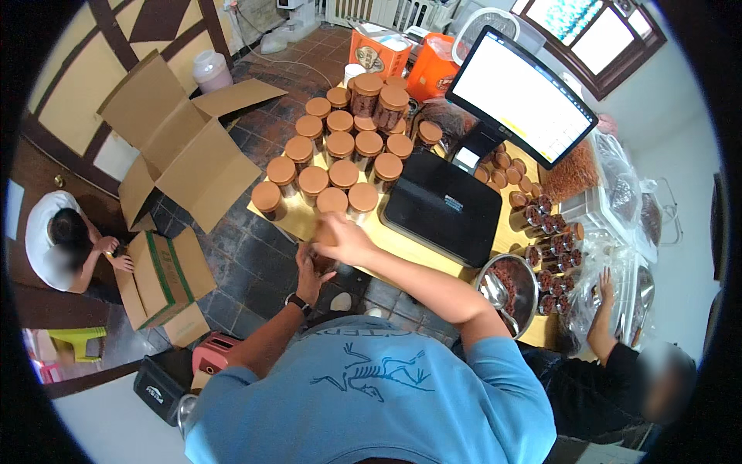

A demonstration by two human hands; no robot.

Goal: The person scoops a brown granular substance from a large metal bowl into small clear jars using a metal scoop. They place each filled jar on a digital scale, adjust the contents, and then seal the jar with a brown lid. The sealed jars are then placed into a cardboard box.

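Both my hands meet at the near edge of the wooden table (292,223). A clear jar with a copper-coloured lid (323,232) is between them. My left hand (312,272), with a dark watch at the wrist, is closed around the lower part of the jar. My right hand (348,243) grips it from above, at the lid. Just beyond stand many similar lidded jars (340,145) in rows, with a few stacked at the back. Their contents look dark reddish-brown. My fingers partly hide the held jar.
A black scale (444,207) with a lit screen (519,94) stands to the right. Beyond it are loose lids (506,172), filled open jars (553,255) and a steel bowl (506,288). Two people work nearby, by the cardboard box (166,277) and the table's right side. An open carton (199,166) stands left.
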